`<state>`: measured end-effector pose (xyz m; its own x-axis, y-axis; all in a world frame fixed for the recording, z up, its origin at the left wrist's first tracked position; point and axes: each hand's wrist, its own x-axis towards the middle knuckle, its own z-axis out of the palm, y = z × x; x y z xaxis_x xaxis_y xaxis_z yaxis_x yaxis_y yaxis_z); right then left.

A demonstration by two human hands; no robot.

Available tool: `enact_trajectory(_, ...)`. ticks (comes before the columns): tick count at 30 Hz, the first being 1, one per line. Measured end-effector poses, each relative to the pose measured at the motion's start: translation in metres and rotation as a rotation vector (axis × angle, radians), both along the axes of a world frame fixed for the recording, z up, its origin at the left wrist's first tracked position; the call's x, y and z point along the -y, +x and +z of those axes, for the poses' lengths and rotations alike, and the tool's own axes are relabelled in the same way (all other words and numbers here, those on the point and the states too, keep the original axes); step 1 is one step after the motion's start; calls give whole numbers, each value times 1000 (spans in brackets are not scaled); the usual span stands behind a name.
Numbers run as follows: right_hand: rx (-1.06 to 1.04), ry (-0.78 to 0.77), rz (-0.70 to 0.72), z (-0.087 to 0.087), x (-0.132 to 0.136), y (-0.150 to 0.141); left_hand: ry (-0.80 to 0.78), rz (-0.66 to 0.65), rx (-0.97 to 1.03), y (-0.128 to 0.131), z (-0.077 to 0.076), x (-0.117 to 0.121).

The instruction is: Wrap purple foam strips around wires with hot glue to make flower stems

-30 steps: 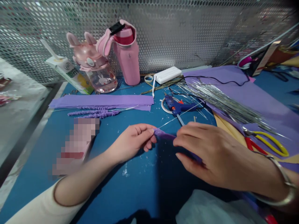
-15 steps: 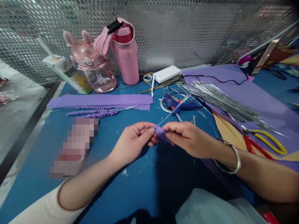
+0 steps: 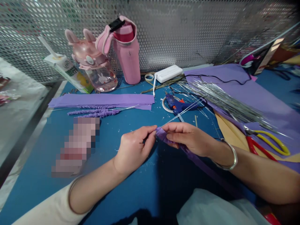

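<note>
My left hand point(image 3: 136, 148) pinches the left tip of a purple paper strip point(image 3: 161, 134) between thumb and forefinger. Gripping the same strip from the other side, my right hand point(image 3: 187, 137) has its thumb on top. The strip looks gathered at the fingers, and its long tail runs down to the right beneath my right wrist. Thin silvery wires point(image 3: 185, 111) stick out from the gathered part toward the upper right, passing over a blue glue gun point(image 3: 178, 104). What the curled fingers underneath touch is hidden.
Flat purple strips point(image 3: 103, 100) and fuzzy purple stems point(image 3: 98, 112) lie left. Behind stand a drink carton point(image 3: 70, 73), a rabbit-eared bottle point(image 3: 98, 72) and a pink bottle point(image 3: 127, 59). A wire bundle point(image 3: 229, 100), purple sheets point(image 3: 264, 97) and pliers point(image 3: 269, 142) lie right.
My left hand has rolled over, its fingers now closing on the strip's tip. The wires have swung lower to the right, and the strip's tail shows more.
</note>
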<state>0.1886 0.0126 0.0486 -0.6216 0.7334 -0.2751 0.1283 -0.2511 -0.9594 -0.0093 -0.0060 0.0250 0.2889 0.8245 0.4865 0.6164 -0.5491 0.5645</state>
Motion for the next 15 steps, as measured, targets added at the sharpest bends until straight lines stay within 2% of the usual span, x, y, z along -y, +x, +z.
enact_trajectory(5, -47, -22, -3, 0, 1, -1, 182, -24, -116, -3, -4, 0)
enact_trajectory(8, 34, 67, 26, 2, -2, 2, 200, 9, -103, -2, -6, -1)
enact_trajectory(11, 160, 200, -53, 0, -8, 6, 161, 38, -44, 0, -6, -1)
enact_trajectory(13, 184, 243, -158, -2, -13, 8, 94, -4, 10, 2, -5, 0)
enact_trajectory(15, 190, 279, -223, -5, -16, 9, -108, -80, 114, 3, -3, 0)
